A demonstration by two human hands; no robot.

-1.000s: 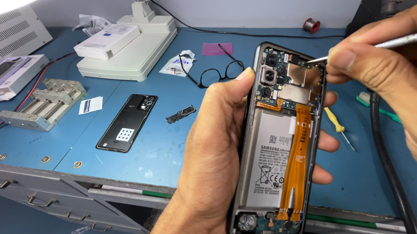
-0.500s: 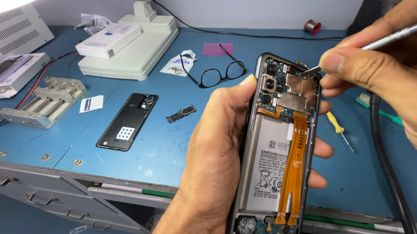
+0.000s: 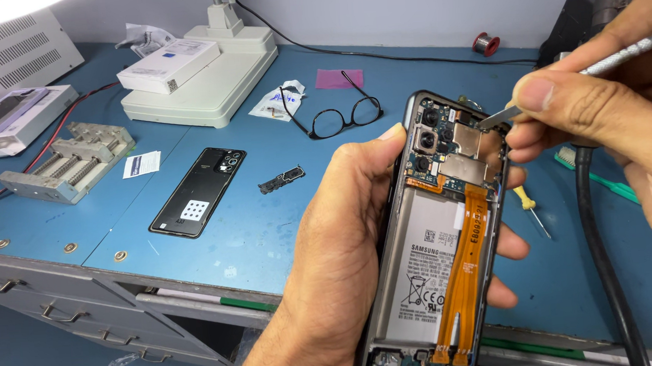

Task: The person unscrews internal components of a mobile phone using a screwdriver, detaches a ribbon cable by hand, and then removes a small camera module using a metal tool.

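My left hand [image 3: 332,280] wraps its fingers around the opened phone [image 3: 442,236] above the blue tabletop [image 3: 254,232], while my right hand [image 3: 608,105] pinches a metal pry tool [image 3: 598,64], its tip touching the phone's upper corner.

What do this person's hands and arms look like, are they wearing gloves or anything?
No gloves: both the left hand and the right hand are bare, with short, trimmed nails. No rings, watch or sleeves show on the parts in view.

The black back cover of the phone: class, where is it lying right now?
The back cover lies flat on the blue bench, left of the left hand, between a small white card and a small black part.
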